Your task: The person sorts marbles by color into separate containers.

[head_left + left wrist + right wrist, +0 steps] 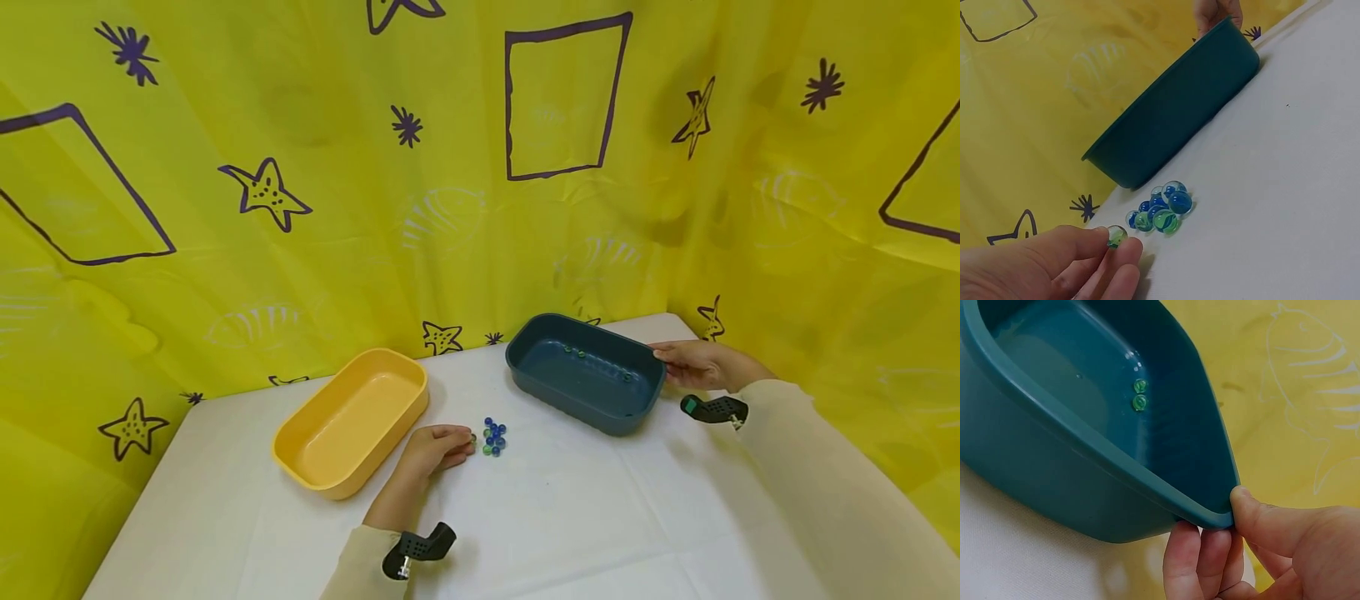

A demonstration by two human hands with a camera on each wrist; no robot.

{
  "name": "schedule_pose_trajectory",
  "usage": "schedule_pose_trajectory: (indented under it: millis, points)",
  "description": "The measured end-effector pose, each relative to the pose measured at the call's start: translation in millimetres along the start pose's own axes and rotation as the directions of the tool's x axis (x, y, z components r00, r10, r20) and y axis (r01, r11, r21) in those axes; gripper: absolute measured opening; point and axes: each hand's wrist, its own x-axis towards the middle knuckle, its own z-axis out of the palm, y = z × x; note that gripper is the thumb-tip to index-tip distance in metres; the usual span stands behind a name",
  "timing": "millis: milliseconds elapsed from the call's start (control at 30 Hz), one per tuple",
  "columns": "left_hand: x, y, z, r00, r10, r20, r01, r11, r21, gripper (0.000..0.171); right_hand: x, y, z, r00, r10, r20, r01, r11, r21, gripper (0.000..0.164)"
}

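Between thumb and fingers, my left hand (433, 452) pinches a green marble (1117, 235) just left of a small cluster of blue and green marbles (494, 437) on the cloth. At the right, my right hand (701, 364) grips the rim of a dark teal tub (577, 408) at its right end, thumb on the edge and fingers beneath the rim. Several green marbles (1140, 402) lie inside that tub along its far side. A yellow tub (352, 400) stands left of my left hand; no marbles show in it.
A white cloth (555, 517) covers the table. Directly behind the tubs hangs a yellow curtain (337, 275) with drawn stars and fish, and it also closes off the right side. Black wrist mounts (420, 546) sit on both sleeves.
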Motion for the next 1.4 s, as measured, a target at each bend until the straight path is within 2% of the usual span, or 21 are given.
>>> schedule_pose_trajectory:
  millis: [267,433,600,700,800,867,967,1133,1400]
  points:
    - [3.3,2.4,-3.0,0.997,-0.041,0.070,0.048,0.994,-0.095,0.029,0.3,1.1,-1.1,1.000,-0.001,-0.002,0.001,1.000,0.001,0.028]
    - [3.0,6.7,-2.8,0.991,-0.071,0.110,0.090,0.980,-0.179,0.033,0.2,2.2,-1.9,1.000,-0.010,0.024,0.009,1.000,0.022,0.030]
    - [-1.9,9.9,-5.1,0.987,-0.018,0.158,0.055,0.971,-0.231,0.035,-0.4,1.3,-1.2,1.000,-0.007,0.019,0.006,1.000,0.025,0.035]
    - [-0.1,13.3,-4.6,0.986,-0.034,0.163,0.072,0.969,-0.237,0.035,-1.0,0.9,-0.2,1.000,-0.002,0.005,0.002,1.000,0.013,0.033]
    - [6.1,17.7,-1.4,0.985,-0.093,0.143,0.125,0.964,-0.234,0.035,-1.0,1.1,0.8,1.000,-0.001,-0.002,0.001,1.000,-0.006,0.024]
    - [8.5,20.8,0.6,0.984,-0.105,0.141,0.135,0.965,-0.224,0.036,-0.6,1.4,1.4,1.000,-0.002,-0.008,0.002,1.000,-0.021,0.024]
    - [11.1,24.9,3.7,0.984,-0.108,0.140,0.137,0.967,-0.215,0.036,-0.5,1.2,2.5,1.000,-0.008,-0.011,0.008,0.999,-0.036,0.030]
    - [13.1,31.5,8.2,0.982,-0.106,0.156,0.138,0.967,-0.216,0.037,-1.1,0.7,2.7,1.000,-0.005,-0.018,0.004,0.999,-0.032,0.020]
    - [15.5,41.9,16.0,0.982,-0.107,0.157,0.137,0.971,-0.195,0.036,-2.0,0.7,2.1,1.000,0.001,-0.018,-0.002,0.999,-0.032,0.019]
